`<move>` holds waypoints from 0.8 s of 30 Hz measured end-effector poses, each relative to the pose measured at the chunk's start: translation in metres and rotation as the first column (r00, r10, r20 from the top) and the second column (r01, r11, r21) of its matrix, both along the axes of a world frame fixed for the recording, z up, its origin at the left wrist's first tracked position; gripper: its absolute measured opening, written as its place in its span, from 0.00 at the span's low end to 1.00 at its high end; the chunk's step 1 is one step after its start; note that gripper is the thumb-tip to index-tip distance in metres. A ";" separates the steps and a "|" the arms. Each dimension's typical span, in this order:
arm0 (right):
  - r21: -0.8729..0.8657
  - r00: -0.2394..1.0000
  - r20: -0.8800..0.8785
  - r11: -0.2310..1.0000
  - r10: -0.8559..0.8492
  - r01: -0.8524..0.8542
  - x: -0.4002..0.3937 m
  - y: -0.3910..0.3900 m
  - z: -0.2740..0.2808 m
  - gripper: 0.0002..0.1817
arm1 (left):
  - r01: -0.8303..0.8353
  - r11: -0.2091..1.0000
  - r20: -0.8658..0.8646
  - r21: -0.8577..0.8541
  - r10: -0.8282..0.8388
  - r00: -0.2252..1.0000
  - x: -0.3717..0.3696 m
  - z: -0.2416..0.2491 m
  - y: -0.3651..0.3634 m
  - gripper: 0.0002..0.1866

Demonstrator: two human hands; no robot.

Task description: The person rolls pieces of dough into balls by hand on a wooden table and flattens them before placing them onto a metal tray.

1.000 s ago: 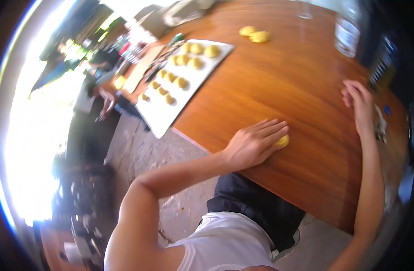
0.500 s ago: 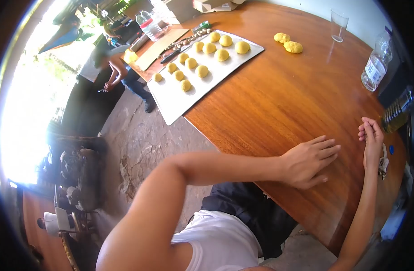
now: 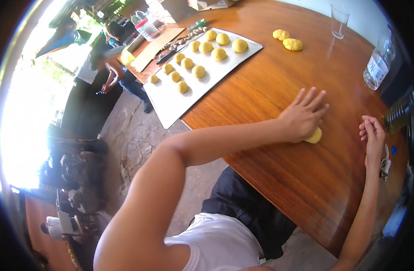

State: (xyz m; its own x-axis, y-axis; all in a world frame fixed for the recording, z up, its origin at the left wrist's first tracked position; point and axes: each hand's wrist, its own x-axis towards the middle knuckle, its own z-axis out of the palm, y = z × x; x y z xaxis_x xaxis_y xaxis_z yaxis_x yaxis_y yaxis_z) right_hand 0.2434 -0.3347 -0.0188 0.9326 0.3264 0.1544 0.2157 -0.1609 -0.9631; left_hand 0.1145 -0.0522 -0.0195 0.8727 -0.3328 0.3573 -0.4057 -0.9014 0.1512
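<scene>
My left hand [image 3: 302, 115] lies palm down on the wooden table, its fingers stretched and spread. Under the heel of the palm a yellow dough ball [image 3: 314, 136] shows in part; the rest is covered. To the right my right hand [image 3: 372, 130] rests near the table's edge with its fingers loosely curled in, and I see nothing in it. Several round yellow dough balls [image 3: 198, 72] sit spaced out on a metal baking tray [image 3: 174, 107]. Farther back on the table are two lumpier dough pieces [image 3: 292, 44], touching each other.
A clear glass [image 3: 339, 22] and a plastic bottle [image 3: 376, 70] stand at the far right. Beside my right hand are a ribbed bottle [image 3: 395, 118], a blue cap [image 3: 394, 150] and a crumpled cloth [image 3: 386, 168]. A knife [image 3: 165, 58] lies behind the tray. Another person [image 3: 115, 74] stands beyond the table.
My left hand has moved up and away from my body, fingers spreading wider. A dough ball now shows under its palm. The right hand has stayed in place.
</scene>
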 end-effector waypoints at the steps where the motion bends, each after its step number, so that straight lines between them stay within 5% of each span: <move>1: -0.005 1.000 -0.005 1.000 -0.014 0.014 0.000 0.000 0.001 0.10 | 0.020 1.000 0.070 -0.007 -0.019 0.997 0.014 -0.005 -0.009 0.29; 6: -0.015 0.999 0.020 0.999 -0.045 0.046 -0.003 -0.003 -0.002 0.11 | 0.172 0.955 0.002 -0.242 -0.177 0.984 0.004 -0.010 -0.064 0.31; 13: 0.034 0.999 0.031 0.999 0.005 -0.006 -0.004 -0.014 -0.006 0.10 | 0.272 0.945 -0.143 -0.181 -0.298 0.944 -0.130 0.009 -0.037 0.40; 18: -0.011 1.000 0.016 1.000 0.008 -0.007 -0.009 -0.007 0.001 0.10 | 0.074 0.989 -0.289 0.124 -0.035 0.957 -0.170 0.024 0.008 0.47; 24: -0.037 1.000 0.028 0.999 0.004 -0.003 -0.006 -0.001 0.000 0.09 | 0.063 0.998 -0.253 -0.001 -0.061 0.966 -0.101 0.022 -0.011 0.56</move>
State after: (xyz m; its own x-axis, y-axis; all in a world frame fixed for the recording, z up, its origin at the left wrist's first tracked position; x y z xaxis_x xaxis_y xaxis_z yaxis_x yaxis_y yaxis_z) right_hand 0.2377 -0.3354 -0.0187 0.9269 0.3353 0.1683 0.2433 -0.1958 -0.9500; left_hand 0.0138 -0.0636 0.0024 0.9119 -0.3907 0.1254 -0.4101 -0.8773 0.2493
